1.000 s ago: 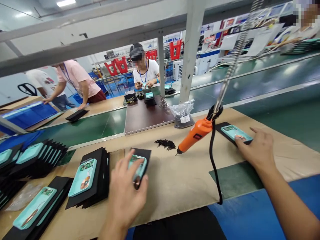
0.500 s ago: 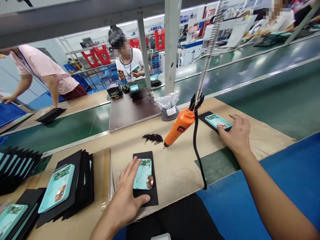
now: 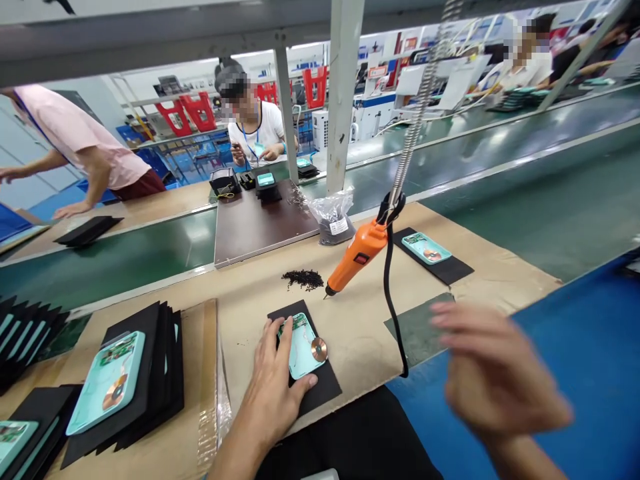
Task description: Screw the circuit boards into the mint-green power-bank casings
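Left hand [image 3: 273,373]: spreading over turquoise plastic shell [image 3: 306,359]
Right hand [image 3: 500,373]: hovering empty
Round copper coil [image 3: 319,349]: risking knocks if I slip

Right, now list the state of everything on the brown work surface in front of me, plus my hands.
Left hand: fingers spread, touching the near case
Right hand: raised, blurred, apart from both cases
Near case: open, circuit board and coil exposed
Far case: open, lying on a black sheet
Orange screwdriver: hanging tilted, tip down, unheld
Small black pieces: loose pile
Clear bag: partly filled
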Motion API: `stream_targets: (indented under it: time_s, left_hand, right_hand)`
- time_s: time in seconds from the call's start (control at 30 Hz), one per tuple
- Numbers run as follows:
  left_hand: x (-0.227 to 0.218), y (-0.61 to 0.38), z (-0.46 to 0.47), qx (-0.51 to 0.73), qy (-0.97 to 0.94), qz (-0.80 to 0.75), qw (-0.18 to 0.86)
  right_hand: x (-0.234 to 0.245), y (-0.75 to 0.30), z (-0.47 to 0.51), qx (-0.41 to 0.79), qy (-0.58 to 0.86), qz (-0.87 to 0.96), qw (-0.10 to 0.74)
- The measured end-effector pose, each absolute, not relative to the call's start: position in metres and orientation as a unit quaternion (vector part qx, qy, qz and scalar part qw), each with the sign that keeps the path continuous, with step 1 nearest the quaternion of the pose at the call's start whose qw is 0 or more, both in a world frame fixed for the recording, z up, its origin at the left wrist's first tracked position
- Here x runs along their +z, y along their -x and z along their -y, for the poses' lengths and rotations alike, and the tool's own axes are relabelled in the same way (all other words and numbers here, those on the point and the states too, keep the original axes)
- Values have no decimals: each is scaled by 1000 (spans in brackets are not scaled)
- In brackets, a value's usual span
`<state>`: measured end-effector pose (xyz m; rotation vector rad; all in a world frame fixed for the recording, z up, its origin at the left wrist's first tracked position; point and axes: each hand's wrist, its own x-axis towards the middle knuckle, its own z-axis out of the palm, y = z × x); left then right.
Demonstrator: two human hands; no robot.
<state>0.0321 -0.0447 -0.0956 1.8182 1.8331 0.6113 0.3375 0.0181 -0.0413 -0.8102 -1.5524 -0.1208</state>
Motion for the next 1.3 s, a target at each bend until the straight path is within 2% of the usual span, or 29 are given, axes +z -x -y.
stream_targets:
  time_s: [0.1,0.23,0.4,0.63,1.07,1.3]
  left_hand:
    - [-98,-48,44,222,-683,-669,194]
    - [-75,-36,27,221,-693,-667,162]
    - [-43,2,-47,209,-683,-684,149]
    - [-61,-12,-138,194,-704,-666,154]
    - [-63,-17,-152,202,-704,-661,163]
    - [-62,-19,-153,210,-695,-665,172]
  right_hand:
    - [-55,-288,29,55,317,801,505]
    - [-87,-257,36,162,356,809,438]
    - [-97,-252,11,208,351,799,442]
    - [-97,-245,4,217,390,777,445]
    - [-103,-241,11,172,406,766,467]
    - [-103,-241,12,177,351,784,480]
